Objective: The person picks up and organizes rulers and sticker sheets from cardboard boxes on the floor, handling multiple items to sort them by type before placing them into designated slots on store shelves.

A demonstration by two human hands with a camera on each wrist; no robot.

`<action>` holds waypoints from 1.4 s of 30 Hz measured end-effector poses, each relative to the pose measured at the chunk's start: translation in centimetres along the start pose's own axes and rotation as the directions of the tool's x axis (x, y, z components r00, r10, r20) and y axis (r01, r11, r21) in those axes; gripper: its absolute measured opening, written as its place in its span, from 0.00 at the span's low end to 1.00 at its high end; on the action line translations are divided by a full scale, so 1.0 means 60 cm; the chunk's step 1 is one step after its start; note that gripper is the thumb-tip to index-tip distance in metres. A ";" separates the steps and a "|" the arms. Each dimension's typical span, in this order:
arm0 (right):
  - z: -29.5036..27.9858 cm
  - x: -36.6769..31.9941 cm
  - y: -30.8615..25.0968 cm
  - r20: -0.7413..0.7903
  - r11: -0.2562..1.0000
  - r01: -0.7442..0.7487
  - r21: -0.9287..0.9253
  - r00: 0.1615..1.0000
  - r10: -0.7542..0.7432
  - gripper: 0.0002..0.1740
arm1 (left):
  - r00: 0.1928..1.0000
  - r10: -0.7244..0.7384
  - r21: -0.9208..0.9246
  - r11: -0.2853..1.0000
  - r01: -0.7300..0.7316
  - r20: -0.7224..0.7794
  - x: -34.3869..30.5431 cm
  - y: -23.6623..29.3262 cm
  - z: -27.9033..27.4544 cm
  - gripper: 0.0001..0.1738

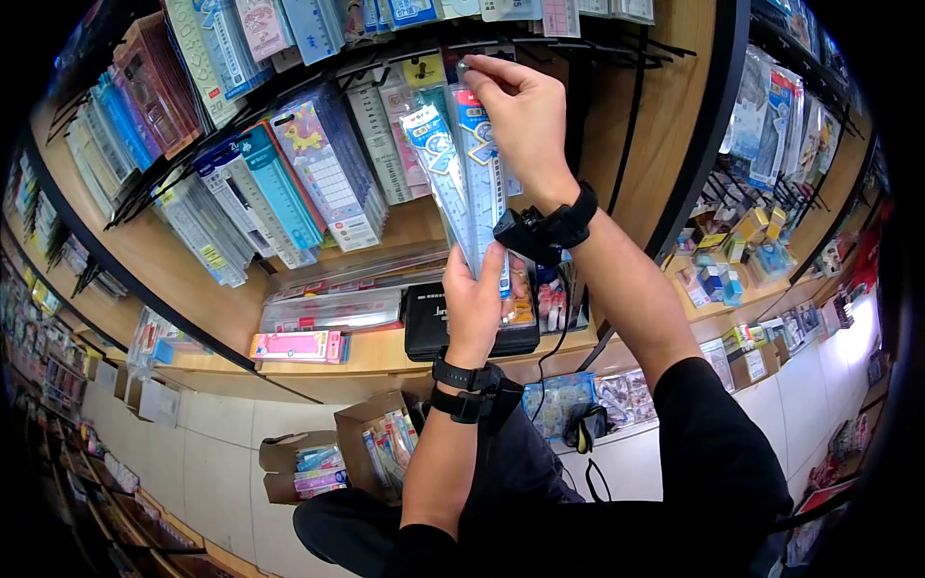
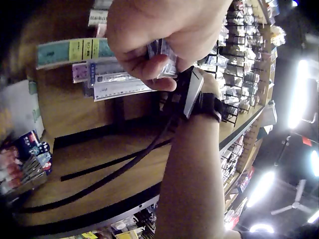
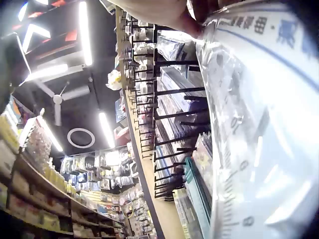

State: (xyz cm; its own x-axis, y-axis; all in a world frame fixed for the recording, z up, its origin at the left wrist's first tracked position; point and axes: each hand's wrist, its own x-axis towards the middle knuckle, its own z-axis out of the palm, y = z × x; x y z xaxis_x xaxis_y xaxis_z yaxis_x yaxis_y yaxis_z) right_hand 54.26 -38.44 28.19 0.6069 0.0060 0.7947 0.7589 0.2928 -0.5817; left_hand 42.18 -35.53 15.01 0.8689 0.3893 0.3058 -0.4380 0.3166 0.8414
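Two long rulers in clear packs with blue and white cards, the left ruler pack (image 1: 445, 183) and the right ruler pack (image 1: 482, 159), fan apart toward the top in front of the rack. Around their lower ends grips my left hand (image 1: 472, 306), thumb on the front. My right hand (image 1: 530, 120) is raised at the top of the right pack, thumb and index finger pinched together by its upper edge. In the right wrist view the clear ruler pack (image 3: 259, 139) fills the right side, its scale marks showing. Both wrists wear black straps with cameras.
Hooks carry hanging rulers (image 1: 275, 188) and stencil packs at left. Below, a black case (image 1: 429, 332) and a pink box (image 1: 299, 347) lie on the shelf. Open cardboard boxes (image 1: 361, 424) with packets stand on the floor. A black cable (image 1: 551, 361) hangs near the right wrist.
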 end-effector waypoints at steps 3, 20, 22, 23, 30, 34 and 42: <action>-0.002 0.008 0.007 0.016 0.999 0.029 -0.038 0.999 -0.028 0.12 | 1.000 -0.004 0.010 1.000 0.004 -0.006 0.003 -0.001 0.000 0.11; 0.003 0.012 0.062 0.045 0.909 0.216 -0.356 0.976 -0.215 0.17 | 0.941 0.063 0.108 0.994 -0.029 -0.333 -0.027 -0.062 -0.076 0.18; -0.003 -0.008 0.069 0.058 0.891 0.299 -0.341 0.953 -0.298 0.23 | 0.923 0.112 0.141 0.988 -0.063 -0.369 -0.051 -0.066 -0.085 0.16; -0.008 -0.025 0.065 0.054 0.897 0.317 -0.307 0.947 -0.316 0.26 | 0.918 0.120 0.142 0.987 -0.071 -0.377 -0.058 -0.064 -0.086 0.16; -0.025 -0.115 -0.001 0.221 0.988 0.141 -0.067 0.968 -0.123 0.17 | 0.993 0.115 0.105 0.988 -0.110 -0.040 -0.071 -0.035 -0.080 0.18; -0.027 -0.069 -0.024 0.337 0.917 -0.356 0.178 0.898 0.284 0.15 | 0.998 0.062 0.142 0.988 -0.066 0.032 -0.052 -0.020 -0.067 0.18; -0.032 -0.015 -0.033 0.245 0.913 -0.354 0.200 0.921 0.304 0.12 | 0.990 0.054 0.201 0.976 -0.079 0.128 -0.015 0.010 -0.027 0.17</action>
State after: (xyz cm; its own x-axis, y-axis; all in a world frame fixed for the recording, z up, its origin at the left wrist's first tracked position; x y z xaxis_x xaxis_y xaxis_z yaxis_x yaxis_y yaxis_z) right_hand 52.65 -40.88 28.27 0.7313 0.3288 0.5976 0.4306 0.4569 -0.7783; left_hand 40.77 -34.32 14.52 0.8661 0.2925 0.4054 -0.4503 0.1045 0.8867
